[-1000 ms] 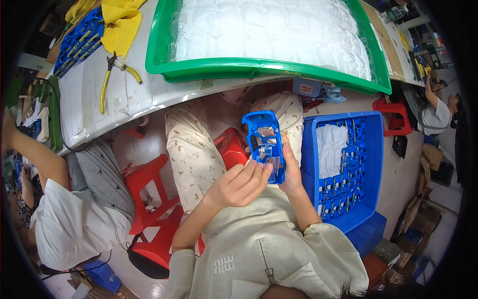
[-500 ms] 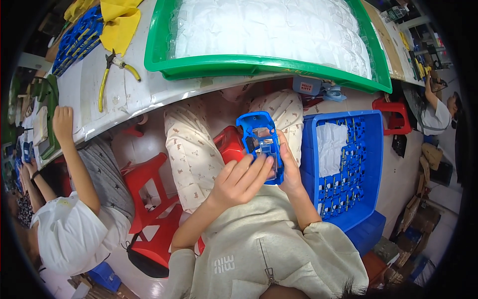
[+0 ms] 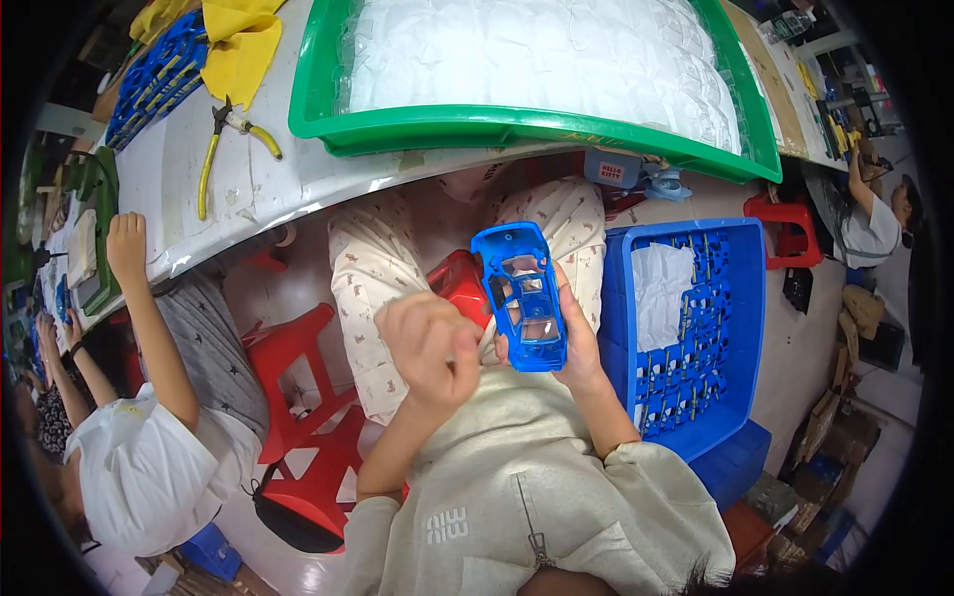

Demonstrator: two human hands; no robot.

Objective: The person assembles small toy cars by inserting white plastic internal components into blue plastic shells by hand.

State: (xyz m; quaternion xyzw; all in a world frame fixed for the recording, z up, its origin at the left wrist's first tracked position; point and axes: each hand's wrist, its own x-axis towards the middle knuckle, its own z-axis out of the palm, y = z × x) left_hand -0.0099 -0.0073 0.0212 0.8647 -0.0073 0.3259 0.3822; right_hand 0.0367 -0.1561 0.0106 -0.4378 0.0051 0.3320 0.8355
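My right hand (image 3: 579, 343) grips a blue toy car body (image 3: 540, 351) by its side, above my lap. The body has open window gaps, and glints of clear plastic show inside it. To the left, apart from the car body, is my left hand (image 3: 427, 350), its fingers curled in and blurred by motion. Whether anything is inside those fingers is hidden.
A green tray (image 3: 437, 136) with white paper over clear plastic stands on the table (image 3: 238, 194). Yellow-handled pliers (image 3: 211, 164) lie left of it. At right stands a blue crate (image 3: 743, 348) of blue parts. Red stools (image 3: 288, 368) and a co-worker (image 3: 149, 457) are left.
My left hand has come off the car body and moved left, its fingers curling. The car body stays in my right hand, its window gaps now uncovered.
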